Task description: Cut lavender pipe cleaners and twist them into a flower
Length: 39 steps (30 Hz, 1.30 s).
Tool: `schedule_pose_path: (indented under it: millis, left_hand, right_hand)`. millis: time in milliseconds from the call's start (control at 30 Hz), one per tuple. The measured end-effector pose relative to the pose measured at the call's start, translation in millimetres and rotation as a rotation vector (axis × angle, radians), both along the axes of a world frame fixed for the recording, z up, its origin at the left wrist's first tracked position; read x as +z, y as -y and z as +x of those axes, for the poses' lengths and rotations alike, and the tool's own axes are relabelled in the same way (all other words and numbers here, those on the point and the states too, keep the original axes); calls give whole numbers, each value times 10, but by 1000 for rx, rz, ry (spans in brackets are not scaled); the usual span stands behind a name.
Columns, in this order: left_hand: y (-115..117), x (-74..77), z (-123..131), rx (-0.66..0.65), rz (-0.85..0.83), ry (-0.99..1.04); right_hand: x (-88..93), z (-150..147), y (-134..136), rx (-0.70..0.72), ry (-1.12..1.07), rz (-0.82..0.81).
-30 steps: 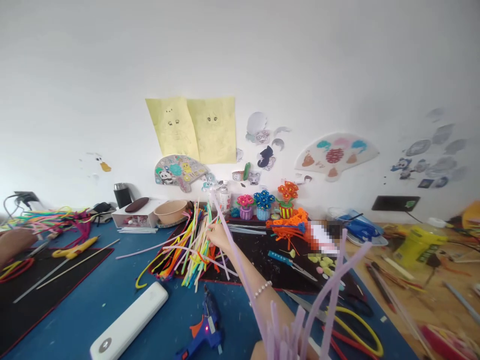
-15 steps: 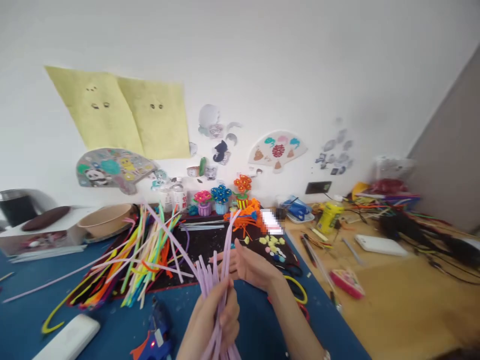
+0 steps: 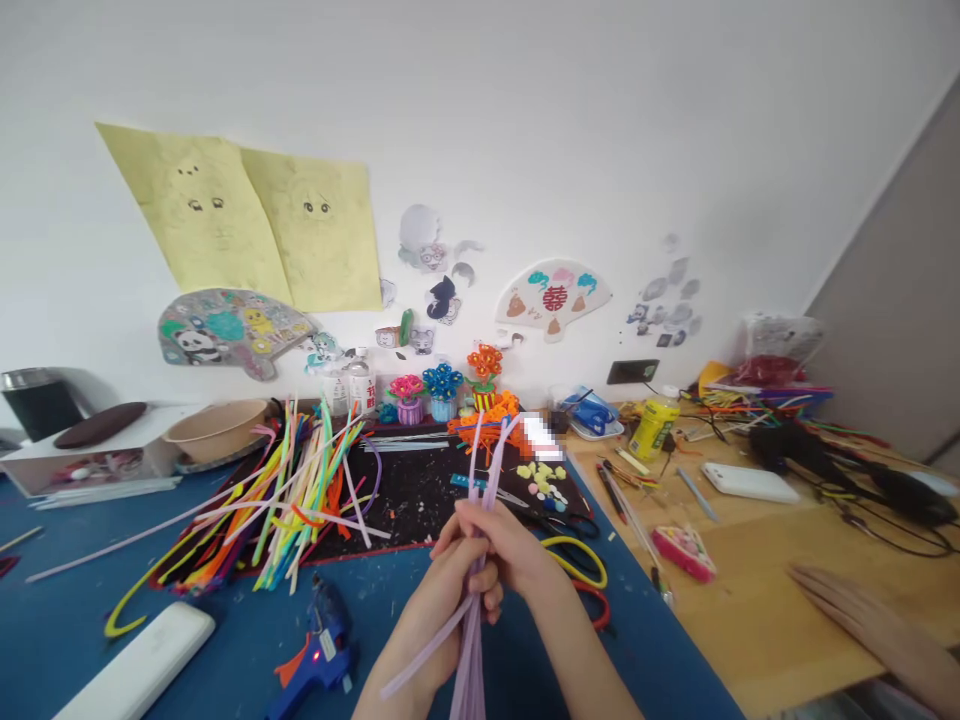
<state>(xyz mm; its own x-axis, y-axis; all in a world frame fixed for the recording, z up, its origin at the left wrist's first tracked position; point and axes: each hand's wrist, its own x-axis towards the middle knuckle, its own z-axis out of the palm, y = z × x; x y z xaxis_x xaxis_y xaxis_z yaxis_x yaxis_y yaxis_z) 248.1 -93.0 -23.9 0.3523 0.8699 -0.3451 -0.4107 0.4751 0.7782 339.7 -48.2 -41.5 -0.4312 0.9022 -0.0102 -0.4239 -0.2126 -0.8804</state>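
A bundle of lilac pipe cleaners point(image 3: 470, 665) stands upright before me, with a few tips rising above my hands and one stem bent out to the lower left. My left hand point(image 3: 444, 600) is closed around the bundle. Just above it, my right hand point(image 3: 510, 548) folds over the upper stems, its thumb on top; its inner fingers are partly hidden. More pipe cleaners point(image 3: 300, 520) in many colours lie heaped on a dark mat to the left. A blue glue gun point(image 3: 322, 650) with its red light lit lies left of my wrists.
Yellow-handled scissors point(image 3: 589, 560) and red handles lie right of my forearm. Pipe-cleaner flower pots point(image 3: 442, 405) line the wall. A white phone point(image 3: 750, 483) and yellow bottle point(image 3: 655, 425) stand or lie on the wooden table, where another person's hand point(image 3: 862, 610) rests. A white block point(image 3: 142, 665) lies front left.
My right hand has gone from spread beside the bundle to folded around its upper part. The stem tips now stand closer together, and another person's hand has appeared at the right.
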Motion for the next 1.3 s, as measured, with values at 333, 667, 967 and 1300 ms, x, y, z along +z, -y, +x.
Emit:
schedule_pose_path:
  millis: [333,667,967,1300]
  left_hand:
    - [272,-64,-80,-207,170,-222]
    - [244,-275,-130,-216,446,-476]
    - [435,-390,-577,-38,359,-528]
    - [567,-344,-480,57,286,-435]
  right_hand:
    - [298,272,-52,-370,-424,-127]
    - [164,261,137,-211,-479,-167]
    - [386,569,102,-434,-524,6]
    - [381,428,182,-428,-501,9]
